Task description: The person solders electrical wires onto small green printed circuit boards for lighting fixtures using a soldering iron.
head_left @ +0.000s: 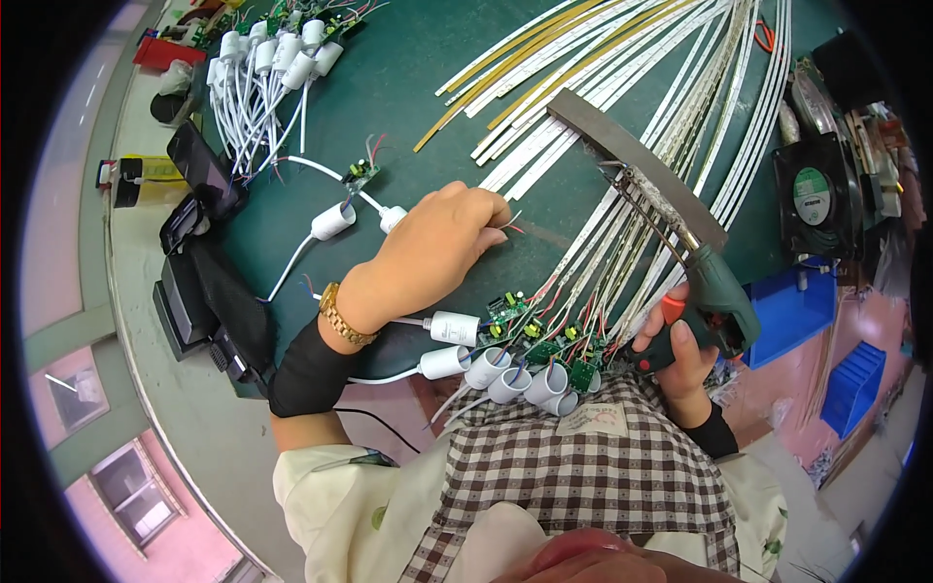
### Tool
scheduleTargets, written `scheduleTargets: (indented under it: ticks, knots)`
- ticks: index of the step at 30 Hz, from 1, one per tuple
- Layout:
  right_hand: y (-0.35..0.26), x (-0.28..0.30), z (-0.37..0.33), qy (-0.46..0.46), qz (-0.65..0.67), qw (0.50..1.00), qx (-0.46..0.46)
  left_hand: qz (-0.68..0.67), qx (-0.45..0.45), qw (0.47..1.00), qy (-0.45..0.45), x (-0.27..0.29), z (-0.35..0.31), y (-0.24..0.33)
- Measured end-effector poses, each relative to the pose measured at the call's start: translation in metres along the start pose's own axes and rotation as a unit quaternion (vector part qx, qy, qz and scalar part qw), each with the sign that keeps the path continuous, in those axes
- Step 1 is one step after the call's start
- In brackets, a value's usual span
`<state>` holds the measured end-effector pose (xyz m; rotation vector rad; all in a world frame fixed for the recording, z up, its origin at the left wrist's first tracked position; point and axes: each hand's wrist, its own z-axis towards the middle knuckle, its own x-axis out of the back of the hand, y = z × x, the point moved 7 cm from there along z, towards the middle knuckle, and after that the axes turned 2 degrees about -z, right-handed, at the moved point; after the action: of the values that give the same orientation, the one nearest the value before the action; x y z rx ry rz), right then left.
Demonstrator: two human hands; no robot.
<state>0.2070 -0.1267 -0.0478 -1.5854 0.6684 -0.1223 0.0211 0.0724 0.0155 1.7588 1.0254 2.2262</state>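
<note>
Green table [408, 107]: cups, boards, strips and a metal bar [622, 144] on top.
Blue bins [795, 311]: two, beyond the table's right side; contents cannot be made out.
Red box [167, 53]: one, at the far left corner; its inside does not show clearly.
Near white cups [454, 328]: at least six, by the apron [564, 466], some with thin wires running from their mouths.
Circuit boards [583, 374]: about five beside those cups, partly overlapping.
Loose white cups [333, 222]: two, one partly behind the left hand.
Bundled white cups [287, 51]: roughly nine, heaped at the far left, cords trailing.
Light strips [554, 53]: white and yellowish, too overlapped to count.
Left hand [447, 243]: thumb and forefinger close together, a thin wire [516, 226] at their tips; I cannot tell whether they pinch it.
Right hand [685, 360]: fingers curled round the soldering gun's handle.
Soldering gun [721, 296]: one, dark green, tilted over the strips' near ends.
Watch [342, 319]: one, gold, left wrist.
</note>
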Motion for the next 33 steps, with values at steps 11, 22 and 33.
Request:
scheduleTargets:
  ticks: [11,22,33]
  knots:
    - [0.001,0.002,-0.001,0.007,-0.004,1.0,0.006,-0.027,-0.004,0.996,0.083,0.005,-0.001,0.003]
    - [0.0,0.001,0.0,-0.025,0.013,1.0,-0.007,0.15,0.022,0.982,0.112,-0.002,-0.009,0.011]
    - [-0.011,-0.007,-0.007,-0.04,0.002,0.998,-0.051,0.021,0.094,0.967,0.237,0.004,0.011,-0.01]
